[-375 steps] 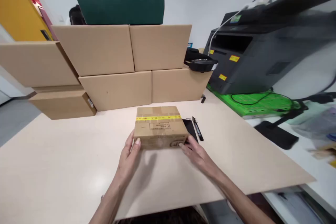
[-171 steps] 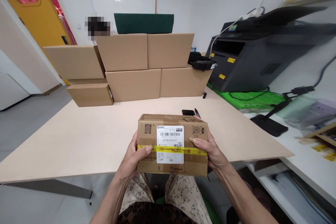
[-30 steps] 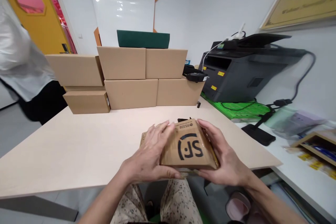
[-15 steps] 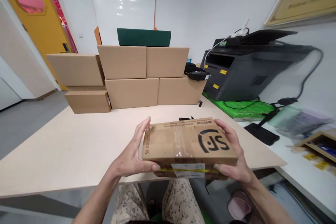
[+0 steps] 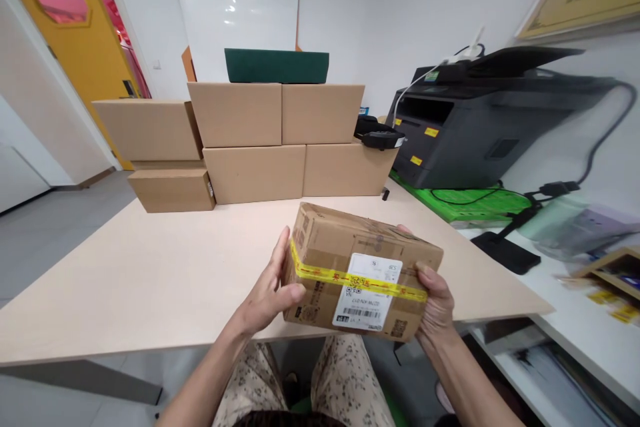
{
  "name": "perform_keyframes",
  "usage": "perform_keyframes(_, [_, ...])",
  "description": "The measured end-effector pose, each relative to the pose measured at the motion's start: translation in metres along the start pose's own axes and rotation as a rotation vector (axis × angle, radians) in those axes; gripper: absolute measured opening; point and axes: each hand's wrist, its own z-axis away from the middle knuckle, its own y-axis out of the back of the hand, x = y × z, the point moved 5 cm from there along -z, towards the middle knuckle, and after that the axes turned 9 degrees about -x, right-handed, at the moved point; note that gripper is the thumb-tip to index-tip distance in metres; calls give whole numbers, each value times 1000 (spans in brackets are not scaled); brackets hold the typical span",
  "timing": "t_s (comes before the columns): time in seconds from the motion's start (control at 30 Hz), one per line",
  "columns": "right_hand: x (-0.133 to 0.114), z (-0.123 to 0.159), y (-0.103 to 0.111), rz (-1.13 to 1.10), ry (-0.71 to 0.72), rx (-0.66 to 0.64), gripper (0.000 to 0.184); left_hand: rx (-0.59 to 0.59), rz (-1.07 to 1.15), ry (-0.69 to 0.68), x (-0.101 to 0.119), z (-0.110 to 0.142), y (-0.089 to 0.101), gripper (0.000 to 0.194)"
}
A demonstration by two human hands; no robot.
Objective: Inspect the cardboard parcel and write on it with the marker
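I hold a small cardboard parcel (image 5: 360, 270) in the air over the near edge of the beige table (image 5: 150, 273). Yellow tape runs around it and a white shipping label faces me, upside down. My left hand (image 5: 267, 287) grips its left end, thumb on the front face. Its right end rests in my right hand (image 5: 435, 300), whose thumb lies on the front face. The parcel is tilted, its right side lower.
Stacked plain cardboard boxes (image 5: 280, 140) stand at the table's far side with a dark green box (image 5: 277, 65) on top. A black tape dispenser (image 5: 377, 135) sits on the boxes' right. A black printer (image 5: 480, 120) on a green mat (image 5: 470, 203) fills the right.
Over the last second I have rotated the parcel in both hands: the side with the black logo has turned away and the face with the label and yellow tape now points at me.
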Motion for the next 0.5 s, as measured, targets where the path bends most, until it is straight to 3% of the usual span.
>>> perform_keyframes(0.1, [4, -1, 1, -67, -27, 40, 74, 3, 58, 24, -2, 2, -4, 124])
perform_keyframes(0.2, [10, 1, 3, -67, -98, 54, 65, 156, 154, 5, -7, 0, 1, 125])
perform_keyframes(0.33, [24, 8, -1, -31, -258, -23, 59, 310, 226, 58, -13, -5, 11, 117])
perform_keyframes(0.5, [32, 7, 6, -88, -243, 58, 37, 211, 172, 57, -10, -6, 11, 111])
